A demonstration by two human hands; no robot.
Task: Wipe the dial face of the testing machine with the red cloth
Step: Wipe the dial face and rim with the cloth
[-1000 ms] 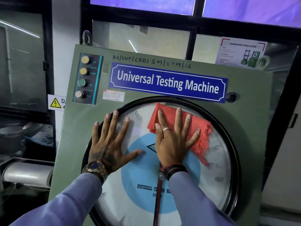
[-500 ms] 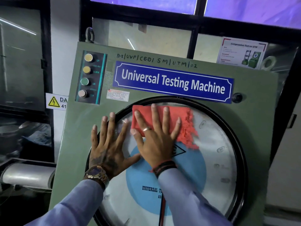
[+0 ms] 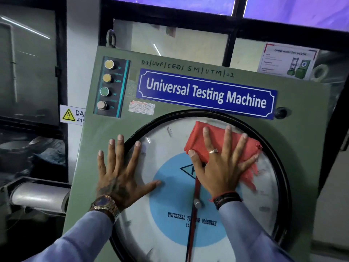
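The round dial face (image 3: 162, 163) of the green testing machine (image 3: 302, 140) has a black rim, a white ring and a blue centre with a red pointer (image 3: 195, 188). A folded red cloth (image 3: 200, 140) lies flat on the upper right part of the dial. My right hand (image 3: 221, 167) presses on the cloth with fingers spread. My left hand (image 3: 120, 171) rests flat on the dial's left side, fingertips over the rim, holding nothing.
A button panel (image 3: 109, 86) with several round buttons sits at the machine's upper left, a blue nameplate (image 3: 205, 93) above the dial. A danger sign (image 3: 71, 115) and a metal cylinder (image 3: 39, 195) are at the left. Windows stand behind.
My right hand slid the red cloth left along the dial's top, then back toward the upper right. My left hand stayed flat on the dial's left side.
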